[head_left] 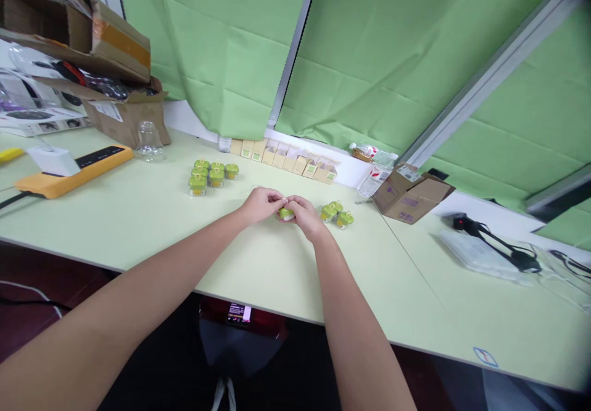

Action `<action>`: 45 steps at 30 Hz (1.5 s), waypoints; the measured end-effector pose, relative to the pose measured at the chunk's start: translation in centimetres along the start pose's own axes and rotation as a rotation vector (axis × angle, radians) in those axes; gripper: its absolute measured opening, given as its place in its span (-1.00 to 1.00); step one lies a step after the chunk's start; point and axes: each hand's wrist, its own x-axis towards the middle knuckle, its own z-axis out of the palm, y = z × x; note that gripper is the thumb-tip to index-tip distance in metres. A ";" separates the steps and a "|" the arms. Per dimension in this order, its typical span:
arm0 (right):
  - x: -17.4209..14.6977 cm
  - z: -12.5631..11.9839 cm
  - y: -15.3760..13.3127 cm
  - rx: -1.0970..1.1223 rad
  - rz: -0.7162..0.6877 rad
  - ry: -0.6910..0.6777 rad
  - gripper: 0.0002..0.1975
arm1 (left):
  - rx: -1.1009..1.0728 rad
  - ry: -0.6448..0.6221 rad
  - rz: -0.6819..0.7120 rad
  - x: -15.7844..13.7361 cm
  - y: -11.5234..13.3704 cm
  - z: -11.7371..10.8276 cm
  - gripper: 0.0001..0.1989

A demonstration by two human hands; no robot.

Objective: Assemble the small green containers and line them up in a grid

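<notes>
Both my hands meet over the middle of the pale table, around a small container with a green lid. My left hand has its fingers pinched together at the container's top; whatever they pinch is too small to make out. My right hand is closed around the container's right side. To the left stands a cluster of several like containers with green lids and clear bases. Just right of my right hand, a smaller group of the same containers sits on the table.
A row of small cardboard boxes lines the wall. An orange power strip, a clear glass jar and stacked cartons are at left. An open carton, plastic bottles and a black stand are at right.
</notes>
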 end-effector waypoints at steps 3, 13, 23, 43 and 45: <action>0.3 -0.2 0.3 0.039 0.025 0.041 -0.84 | 0.193 0.115 0.119 0.1 0.4 -0.9 -0.75; 1.2 -1.0 1.0 0.055 -0.078 0.232 -0.80 | 0.693 0.022 0.016 0.0 -2.1 -2.8 -0.58; 1.0 -0.7 0.3 0.048 -0.255 0.267 -0.70 | 0.267 -0.171 0.075 -1.1 -0.6 -0.2 -0.53; 1.6 -0.4 2.5 -0.308 -0.339 0.087 -0.74 | 0.253 -0.158 0.008 -0.8 -1.1 -0.5 -0.66; 1.7 -0.3 2.6 -0.296 -0.357 0.093 -0.74 | 0.236 -0.158 0.003 -0.8 -1.2 -0.5 -0.66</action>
